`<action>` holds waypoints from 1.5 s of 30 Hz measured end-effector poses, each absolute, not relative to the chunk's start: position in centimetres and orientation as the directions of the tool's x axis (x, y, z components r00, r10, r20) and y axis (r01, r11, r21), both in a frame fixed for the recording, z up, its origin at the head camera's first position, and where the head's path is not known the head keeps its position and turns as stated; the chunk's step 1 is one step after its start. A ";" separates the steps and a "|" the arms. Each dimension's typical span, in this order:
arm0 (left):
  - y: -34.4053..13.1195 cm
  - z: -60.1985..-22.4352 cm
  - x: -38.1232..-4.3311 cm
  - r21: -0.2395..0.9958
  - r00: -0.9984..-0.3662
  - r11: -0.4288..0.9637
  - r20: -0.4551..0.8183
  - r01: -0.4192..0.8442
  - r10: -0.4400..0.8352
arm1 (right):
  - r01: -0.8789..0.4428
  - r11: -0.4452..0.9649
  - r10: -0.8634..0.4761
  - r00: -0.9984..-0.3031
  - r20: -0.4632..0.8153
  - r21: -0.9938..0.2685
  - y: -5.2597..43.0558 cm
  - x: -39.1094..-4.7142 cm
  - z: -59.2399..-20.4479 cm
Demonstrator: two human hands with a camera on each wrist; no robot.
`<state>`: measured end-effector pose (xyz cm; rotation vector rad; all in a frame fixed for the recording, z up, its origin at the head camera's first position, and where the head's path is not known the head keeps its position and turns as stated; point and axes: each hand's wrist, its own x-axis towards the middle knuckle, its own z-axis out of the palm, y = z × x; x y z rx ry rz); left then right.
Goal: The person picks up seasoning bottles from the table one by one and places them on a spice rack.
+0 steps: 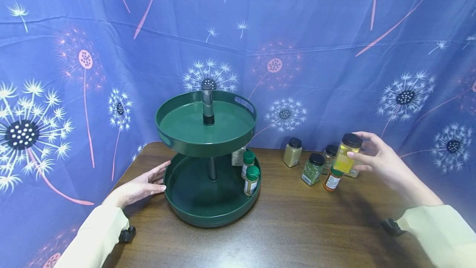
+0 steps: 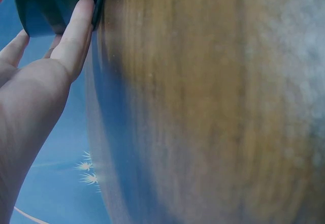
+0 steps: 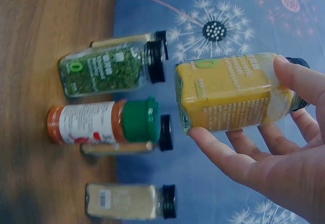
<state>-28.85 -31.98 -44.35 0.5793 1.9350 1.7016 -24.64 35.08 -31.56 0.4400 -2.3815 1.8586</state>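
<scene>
My right hand (image 1: 383,160) grips a jar of turmeric powder (image 1: 347,154) with a black lid, thumb on one side and fingers on the other. In the right wrist view the jar's yellow powder and printed label (image 3: 223,94) show clearly, raised off the table. At the left, the fairly straight fingers of my left hand (image 1: 143,185) touch the outer wall of the lower tier of a green two-tier tray (image 1: 208,220). Two green-capped spice bottles (image 1: 251,181) stand at the right side of that lower tier, and a further jar (image 1: 238,157) behind them is partly hidden.
On the table right of the tray stand a jar of green dried herbs (image 1: 312,171), a green-capped orange-red spice bottle (image 1: 332,180), a pale powder jar (image 1: 293,153) and other jars partly hidden. A blue dandelion-print cloth (image 1: 316,53) hangs behind. The upper tier (image 1: 182,125) overhangs the lower.
</scene>
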 end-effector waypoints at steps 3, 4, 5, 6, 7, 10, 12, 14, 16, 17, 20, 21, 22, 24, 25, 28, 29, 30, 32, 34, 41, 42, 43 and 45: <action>-32.0 -44.4 -28.8 0.992 -0.785 0.124 -0.077 -0.001 0.615 | -0.278 0.220 -0.180 -0.954 0.241 -0.935 34.5 -24.7 -31.2; -32.0 -44.4 -28.8 0.993 -0.784 0.120 -0.072 0.002 0.616 | -0.277 0.218 -0.183 -0.954 0.239 -0.936 34.3 -24.7 -31.1; -31.9 -44.4 -28.8 0.993 -0.782 0.114 -0.067 0.005 0.619 | -0.277 0.220 -0.187 -0.953 0.238 -0.935 34.1 -24.8 -30.9; -31.9 -44.4 -28.8 0.994 -0.782 0.110 -0.064 0.006 0.620 | -0.276 0.225 -0.188 -0.953 0.236 -0.935 33.9 -24.8 -30.8; -31.9 -44.4 -28.8 0.994 -0.781 0.107 -0.061 0.007 0.621 | -0.274 0.225 -0.189 -0.954 0.234 -0.935 33.7 -24.8 -30.7; -32.0 -44.5 -28.9 0.994 -0.782 0.105 -0.063 0.004 0.620 | -0.276 0.233 -0.191 -0.953 0.234 -0.933 33.1 -24.9 -30.4; -32.0 -44.5 -28.9 0.994 -0.785 0.112 -0.072 -0.003 0.616 | -0.278 0.238 -0.193 -0.953 0.235 -0.931 32.8 -24.9 -30.2; -32.0 -44.5 -28.9 0.993 -0.786 0.118 -0.080 -0.008 0.613 | -0.283 0.239 -0.198 -0.951 0.239 -0.929 32.4 -25.0 -30.0; -32.0 -44.5 -28.9 0.992 -0.786 0.123 -0.085 -0.012 0.612 | -0.288 0.242 -0.203 -0.949 0.242 -0.927 32.0 -25.0 -29.8; -32.0 -44.5 -28.9 0.992 -0.787 0.125 -0.089 -0.016 0.610 | -0.290 0.245 -0.205 -0.948 0.243 -0.925 31.9 -25.0 -29.7; -32.0 -44.5 -28.9 0.992 -0.788 0.122 -0.089 -0.017 0.610 | -0.292 0.253 -0.211 -0.947 0.242 -0.922 31.3 -24.9 -29.3; -32.1 -44.5 -28.9 0.992 -0.788 0.122 -0.089 -0.018 0.609 | -0.291 0.256 -0.212 -0.947 0.240 -0.922 31.1 -24.8 -29.2; -32.1 -44.5 -28.9 0.992 -0.788 0.122 -0.090 -0.019 0.609 | -0.291 0.263 -0.214 -0.947 0.239 -0.920 30.8 -24.8 -29.1; -32.1 -44.6 -28.9 0.992 -0.790 0.122 -0.088 -0.017 0.607 | -0.291 0.280 -0.217 -0.947 0.235 -0.915 30.4 -24.8 -28.8; -32.2 -44.6 -28.9 0.992 -0.790 0.125 -0.089 -0.016 0.606 | -0.293 0.296 -0.217 -0.948 0.234 -0.909 30.2 -24.8 -28.7; -32.1 -44.6 -29.0 0.991 -0.791 0.130 -0.092 -0.017 0.605 | -0.295 0.334 -0.220 -0.948 0.230 -0.895 29.6 -24.8 -28.5; -32.1 -44.6 -29.0 0.991 -0.792 0.134 -0.096 -0.018 0.603 | -0.293 0.347 -0.220 -0.949 0.226 -0.891 29.4 -24.8 -28.4; -32.1 -44.5 -28.9 0.990 -0.792 0.137 -0.098 -0.018 0.603 | -0.291 0.358 -0.219 -0.950 0.223 -0.887 29.2 -24.7 -28.3; -32.1 -44.5 -29.0 0.991 -0.790 0.133 -0.093 -0.014 0.606 | -0.278 0.372 -0.220 -0.953 0.207 -0.886 28.7 -24.7 -28.1; -32.1 -44.5 -29.0 0.991 -0.790 0.131 -0.088 -0.010 0.607 | -0.263 0.377 -0.219 -0.957 0.190 -0.888 28.3 -24.6 -27.9; -32.0 -44.6 -29.0 0.992 -0.792 0.122 -0.080 -0.007 0.605 | -0.248 0.339 -0.242 -0.955 0.170 -0.907 27.1 -24.8 -27.7; -32.0 -44.6 -29.0 0.993 -0.792 0.121 -0.077 -0.005 0.605 | -0.247 0.334 -0.247 -0.954 0.168 -0.910 27.0 -24.9 -27.7; -32.0 -44.6 -29.0 0.993 -0.792 0.119 -0.075 -0.003 0.606 | -0.247 0.334 -0.252 -0.953 0.166 -0.909 26.8 -24.9 -27.6; -31.9 -44.6 -29.0 0.994 -0.789 0.114 -0.069 0.001 0.610 | -0.247 0.338 -0.260 -0.952 0.162 -0.908 26.4 -24.9 -27.6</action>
